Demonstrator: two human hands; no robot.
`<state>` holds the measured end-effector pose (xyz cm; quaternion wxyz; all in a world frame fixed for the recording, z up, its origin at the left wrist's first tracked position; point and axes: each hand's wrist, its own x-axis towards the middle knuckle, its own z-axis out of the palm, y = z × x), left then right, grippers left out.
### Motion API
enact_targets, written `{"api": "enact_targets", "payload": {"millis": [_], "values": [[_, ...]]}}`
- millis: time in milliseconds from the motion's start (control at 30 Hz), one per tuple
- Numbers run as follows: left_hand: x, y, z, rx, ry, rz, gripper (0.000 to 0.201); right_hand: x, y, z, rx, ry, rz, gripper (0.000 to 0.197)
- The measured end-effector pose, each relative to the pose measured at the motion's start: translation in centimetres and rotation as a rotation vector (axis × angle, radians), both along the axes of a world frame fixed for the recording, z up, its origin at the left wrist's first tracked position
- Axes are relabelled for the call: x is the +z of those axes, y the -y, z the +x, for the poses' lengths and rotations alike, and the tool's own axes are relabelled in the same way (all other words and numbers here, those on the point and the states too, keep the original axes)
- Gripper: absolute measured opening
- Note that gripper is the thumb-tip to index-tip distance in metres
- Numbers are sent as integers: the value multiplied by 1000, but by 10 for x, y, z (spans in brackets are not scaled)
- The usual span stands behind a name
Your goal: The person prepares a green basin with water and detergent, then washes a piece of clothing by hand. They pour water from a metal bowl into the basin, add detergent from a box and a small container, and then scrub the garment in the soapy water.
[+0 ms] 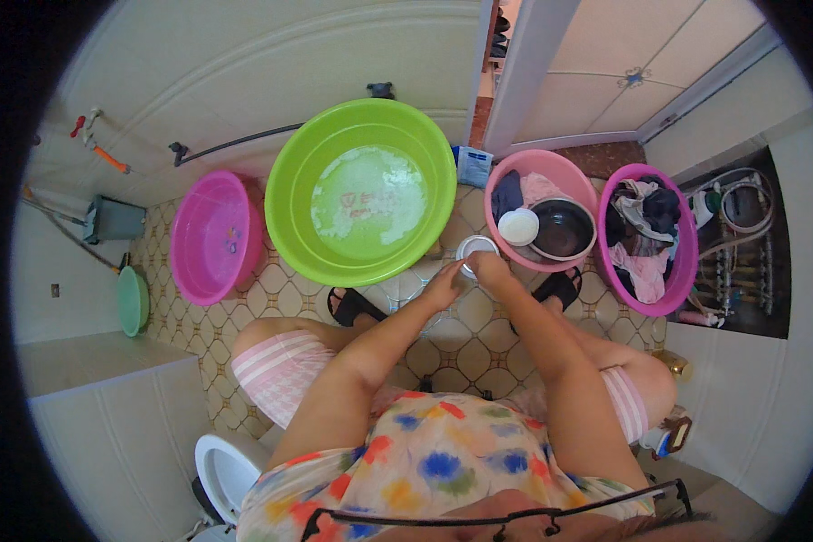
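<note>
Fingers (453, 269) of left hand (441, 287) and right hand (491, 269) closed on small white round container (476, 245), held above tiled floor (461, 341), between near right edge of green basin (291, 203) and near left edge of pink basin (576, 179). In pink basin, white dish (518, 228) set by left edge, dark-bottomed bowl (562, 230) by near right edge, fabric (542, 188) bundled toward far edge. Beyond right edge, purple basin (691, 248) heaped with clothes (646, 221). Beyond green basin's left edge, magenta basin (211, 217) placed.

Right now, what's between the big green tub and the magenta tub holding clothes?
In the head view, a pink basin holding clothes, a round pot and a white round dish, plus a blue-and-white packet beside the green tub.
</note>
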<state>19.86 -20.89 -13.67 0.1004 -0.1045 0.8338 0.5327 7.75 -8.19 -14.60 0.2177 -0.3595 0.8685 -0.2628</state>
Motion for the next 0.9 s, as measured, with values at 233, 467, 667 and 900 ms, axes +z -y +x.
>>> {"api": "enact_targets", "payload": {"millis": [233, 467, 667, 900], "values": [[-12, 1, 3, 3, -45, -50, 70, 40, 7, 3, 100, -429, 179, 13], [-7, 1, 0, -2, -66, -3, 71, 14, 4, 3, 220, -492, 230, 13], [-11, 4, -1, -25, -4, 16, 71, -11, 5, 5, 77, -273, 107, 15], [-21, 7, 6, 3, -44, -33, 70, -1, 1, 9, -325, -84, 48, 17]]}}
